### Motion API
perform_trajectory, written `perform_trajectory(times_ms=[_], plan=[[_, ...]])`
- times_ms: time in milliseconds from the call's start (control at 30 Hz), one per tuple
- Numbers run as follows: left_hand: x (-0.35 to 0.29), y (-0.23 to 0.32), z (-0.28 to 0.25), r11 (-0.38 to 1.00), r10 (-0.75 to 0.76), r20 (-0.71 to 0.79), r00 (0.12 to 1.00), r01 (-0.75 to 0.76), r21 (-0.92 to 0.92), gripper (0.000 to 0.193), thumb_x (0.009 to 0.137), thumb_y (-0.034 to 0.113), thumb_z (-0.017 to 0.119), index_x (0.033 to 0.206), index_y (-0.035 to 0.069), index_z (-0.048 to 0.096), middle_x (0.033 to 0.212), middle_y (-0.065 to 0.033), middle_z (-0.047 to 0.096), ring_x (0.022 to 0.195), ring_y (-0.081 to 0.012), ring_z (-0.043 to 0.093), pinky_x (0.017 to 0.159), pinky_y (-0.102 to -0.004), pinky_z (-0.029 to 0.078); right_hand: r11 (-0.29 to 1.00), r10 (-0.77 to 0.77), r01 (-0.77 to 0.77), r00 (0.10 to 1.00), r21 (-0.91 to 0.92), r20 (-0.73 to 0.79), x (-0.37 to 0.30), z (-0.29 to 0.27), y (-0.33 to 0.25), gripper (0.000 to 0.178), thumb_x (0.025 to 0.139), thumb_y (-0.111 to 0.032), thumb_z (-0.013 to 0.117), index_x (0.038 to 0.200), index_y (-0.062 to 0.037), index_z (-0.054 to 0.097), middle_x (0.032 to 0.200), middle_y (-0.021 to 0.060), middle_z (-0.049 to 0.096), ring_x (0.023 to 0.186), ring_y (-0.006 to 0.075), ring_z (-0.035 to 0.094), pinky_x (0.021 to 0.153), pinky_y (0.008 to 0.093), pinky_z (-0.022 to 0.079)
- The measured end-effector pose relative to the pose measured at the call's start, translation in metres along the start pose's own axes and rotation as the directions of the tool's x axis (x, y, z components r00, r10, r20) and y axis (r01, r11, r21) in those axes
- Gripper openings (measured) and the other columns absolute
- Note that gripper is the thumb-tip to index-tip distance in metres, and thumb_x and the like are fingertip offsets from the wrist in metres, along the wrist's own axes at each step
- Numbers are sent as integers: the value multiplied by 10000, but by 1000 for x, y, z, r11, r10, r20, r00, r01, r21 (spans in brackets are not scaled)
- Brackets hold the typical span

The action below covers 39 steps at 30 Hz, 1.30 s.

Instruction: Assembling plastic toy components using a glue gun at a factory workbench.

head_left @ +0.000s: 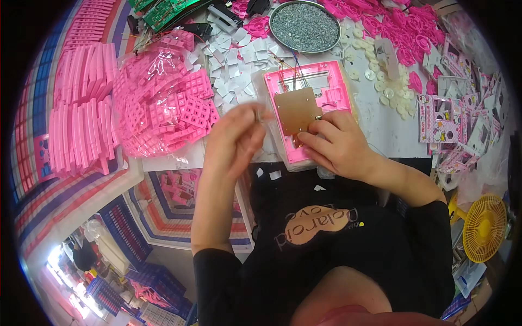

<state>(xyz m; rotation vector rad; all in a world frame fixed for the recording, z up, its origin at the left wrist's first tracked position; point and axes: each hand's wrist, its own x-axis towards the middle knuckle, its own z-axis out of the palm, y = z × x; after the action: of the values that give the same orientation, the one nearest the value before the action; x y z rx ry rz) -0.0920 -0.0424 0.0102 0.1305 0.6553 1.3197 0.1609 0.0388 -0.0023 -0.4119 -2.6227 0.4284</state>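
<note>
A pink plastic case half (296, 156) lies on the table in front of me, on a clear bag. A brown circuit board (296, 111) sits over its middle, with thin coloured wires running from its upper edge. My right hand (342, 144) is closed at the board's lower right corner, fingertips pressed on it. Just left of the case, my left hand (236, 136) hovers with thumb and fingertips drawn together in a pinch. Those fingertips are slightly blurred, and whatever they hold is too small to name.
A round metal tray (304, 27) of small screws stands beyond the case. Pink keypad parts (163, 103) in a clear bag and stacked pink strips (84, 114) lie left. Loose white squares (234, 62), cream discs (383, 81) and printed panels (443, 119) surround the work. A yellow fan (483, 228) stands right.
</note>
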Motion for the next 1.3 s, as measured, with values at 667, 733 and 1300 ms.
perform_trajectory(times_ms=[667, 733, 1300], plan=[[-12, -49, 46, 165, 389, 178, 904, -258, 952, 176, 965, 1, 629, 1121, -25, 705, 913, -72, 701, 699, -83, 617, 616, -213, 491, 975, 51, -34, 996, 219, -76, -3, -14, 8, 302, 721, -139, 811, 998, -86, 705, 1044, 76, 626, 976, 309, 563, 850, 438, 469], [-13, -59, 49, 123, 392, 221, 893, -289, 949, 206, 959, -15, 626, 1155, -21, 687, 925, -74, 706, 716, -81, 633, 621, -217, 503, 945, 106, -82, 993, 318, -58, 5, -37, 10, 314, 728, -118, 813, 1020, -81, 702, 1021, 95, 634, 947, 318, 583, 833, 436, 481], [14, -96, 54, -315, 190, 609, 770, -540, 781, 274, 785, 7, 757, 1034, 45, 648, 933, -105, 650, 806, -306, 640, 688, -393, 518, 914, 198, -238, 968, 329, 153, -35, -67, 22, 153, 778, -36, 758, 893, -42, 657, 848, 101, 644, 808, 319, 624, 678, 406, 505]])
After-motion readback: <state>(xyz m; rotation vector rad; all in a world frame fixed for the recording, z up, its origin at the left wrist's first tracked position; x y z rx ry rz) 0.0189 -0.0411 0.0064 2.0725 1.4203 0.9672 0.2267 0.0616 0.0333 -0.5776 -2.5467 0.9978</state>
